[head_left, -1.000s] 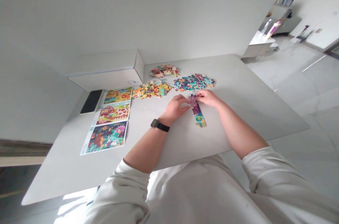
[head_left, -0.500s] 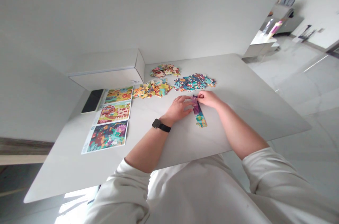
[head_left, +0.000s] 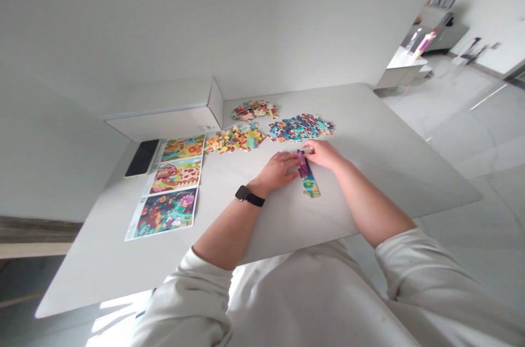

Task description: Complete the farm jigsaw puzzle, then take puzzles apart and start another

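Observation:
A narrow strip of joined jigsaw puzzle pieces (head_left: 307,178), purple at the top and teal and yellow below, lies on the table in front of me. My left hand (head_left: 279,170), with a black watch on its wrist, rests along the strip's upper left side, fingers stretched out and the tips touching it. At the top right end of the strip, my right hand (head_left: 322,153) has thumb and forefinger closed on the edge of a purple puzzle piece (head_left: 301,156). The fingers partly cover that end. Just beyond my hands is a heap of blue puzzle pieces (head_left: 301,127).
Yellow puzzle pieces (head_left: 235,138) and red-brown puzzle pieces (head_left: 255,110) form two further heaps. Left of them lie a picture sheet (head_left: 174,175) with three scenes and a dark-screened phone (head_left: 142,158). A white box (head_left: 164,120) stands against the wall at the back.
My right hand's fingers have shifted slightly left and tightened at the strip's top end. My left fingers have slid a little lower and lie flatter. The strip stays nearly in place.

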{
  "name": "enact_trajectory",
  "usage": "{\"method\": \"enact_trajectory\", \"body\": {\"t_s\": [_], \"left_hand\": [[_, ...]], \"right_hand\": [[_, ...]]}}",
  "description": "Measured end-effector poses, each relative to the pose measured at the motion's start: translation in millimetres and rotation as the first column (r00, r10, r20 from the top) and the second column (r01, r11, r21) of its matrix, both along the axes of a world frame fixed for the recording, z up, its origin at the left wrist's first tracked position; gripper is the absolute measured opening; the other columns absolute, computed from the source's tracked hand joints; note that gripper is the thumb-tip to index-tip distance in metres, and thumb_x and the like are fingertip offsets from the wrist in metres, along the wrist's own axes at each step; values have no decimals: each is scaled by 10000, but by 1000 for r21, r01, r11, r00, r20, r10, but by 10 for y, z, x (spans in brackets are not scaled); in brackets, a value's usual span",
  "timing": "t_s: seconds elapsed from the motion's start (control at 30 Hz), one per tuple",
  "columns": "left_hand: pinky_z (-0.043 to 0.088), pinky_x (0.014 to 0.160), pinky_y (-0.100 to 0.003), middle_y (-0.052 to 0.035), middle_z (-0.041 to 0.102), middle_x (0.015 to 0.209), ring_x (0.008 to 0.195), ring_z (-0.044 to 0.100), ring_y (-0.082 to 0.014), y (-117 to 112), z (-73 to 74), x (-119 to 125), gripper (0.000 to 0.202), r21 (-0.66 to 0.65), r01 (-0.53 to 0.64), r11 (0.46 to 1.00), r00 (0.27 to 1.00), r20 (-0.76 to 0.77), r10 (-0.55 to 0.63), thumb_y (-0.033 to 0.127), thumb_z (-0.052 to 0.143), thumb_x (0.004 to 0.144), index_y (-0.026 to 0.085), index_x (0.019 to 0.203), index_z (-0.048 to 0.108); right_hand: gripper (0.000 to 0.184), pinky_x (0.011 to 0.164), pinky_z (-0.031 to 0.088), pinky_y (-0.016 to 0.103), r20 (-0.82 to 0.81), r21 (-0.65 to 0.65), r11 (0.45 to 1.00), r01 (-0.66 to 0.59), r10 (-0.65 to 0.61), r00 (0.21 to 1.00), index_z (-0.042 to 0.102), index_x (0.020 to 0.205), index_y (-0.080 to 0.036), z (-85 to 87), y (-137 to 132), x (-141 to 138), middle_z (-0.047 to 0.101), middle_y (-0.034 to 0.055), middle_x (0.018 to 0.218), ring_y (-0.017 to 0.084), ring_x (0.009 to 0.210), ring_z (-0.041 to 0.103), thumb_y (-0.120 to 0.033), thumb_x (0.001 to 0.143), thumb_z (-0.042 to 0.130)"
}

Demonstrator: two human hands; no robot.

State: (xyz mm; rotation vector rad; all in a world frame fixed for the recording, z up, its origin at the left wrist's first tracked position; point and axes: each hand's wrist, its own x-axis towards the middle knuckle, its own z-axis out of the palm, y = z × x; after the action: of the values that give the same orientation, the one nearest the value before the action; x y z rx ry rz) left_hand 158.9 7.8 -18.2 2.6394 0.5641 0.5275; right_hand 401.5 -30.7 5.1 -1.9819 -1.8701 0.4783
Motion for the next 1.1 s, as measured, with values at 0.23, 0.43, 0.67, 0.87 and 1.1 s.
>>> {"method": "enact_trajectory", "body": {"t_s": [0.23, 0.43, 0.67, 0.87, 1.1], "left_hand": [[444, 1247, -541, -105, 719, 1458, 1398, 632, -312, -32, 55, 14, 376, -5, 15, 1000, 999, 39, -15, 378, 766, 969, 284, 1332, 780], [493, 1185, -507, -68, 772, 1360, 1286, 689, -292, -75, 140, 9, 265, -3, 34, 999, 998, 52, -34, 349, 756, 972, 300, 1223, 825], [530, 1114, -468, -50, 820, 1207, 1150, 740, -258, -101, 201, 20, 159, -5, 69, 998, 994, 85, -68, 327, 725, 993, 303, 1084, 853], [542, 1089, -460, -45, 820, 1189, 1128, 742, -250, -106, 205, 14, 160, -4, 100, 995, 990, 105, -99, 299, 703, 999, 302, 1074, 845], [565, 1087, -468, -95, 778, 1215, 1168, 720, -266, -9, 137, -4, 226, -32, -175, 984, 951, 252, 177, 269, 651, 1014, 251, 1192, 789]], "right_hand": [[229, 715, 453, 267, -13, -15, 999, -44, 43, 999, 825, 1100, -246, 25, -6, 6, 793, 8, 868, 175, 758, 677, -195, 888, 756], [237, 697, 442, 245, -46, -65, 991, -117, 115, 992, 806, 1079, -238, 62, -30, 61, 784, -5, 845, 161, 735, 663, -169, 854, 777], [218, 663, 424, 246, -65, -126, 970, -208, 201, 977, 793, 1045, -242, 150, -83, 64, 763, -18, 816, 158, 709, 650, -181, 836, 803], [223, 634, 403, 251, -63, -155, 966, -209, 202, 977, 780, 1037, -246, 146, -105, 43, 733, -39, 755, 158, 679, 637, -153, 834, 789], [250, 704, 452, 251, -92, -105, 975, -196, 186, 978, 791, 1155, -235, 191, -79, 73, 788, 0, 855, 171, 759, 694, -197, 909, 768]]}}
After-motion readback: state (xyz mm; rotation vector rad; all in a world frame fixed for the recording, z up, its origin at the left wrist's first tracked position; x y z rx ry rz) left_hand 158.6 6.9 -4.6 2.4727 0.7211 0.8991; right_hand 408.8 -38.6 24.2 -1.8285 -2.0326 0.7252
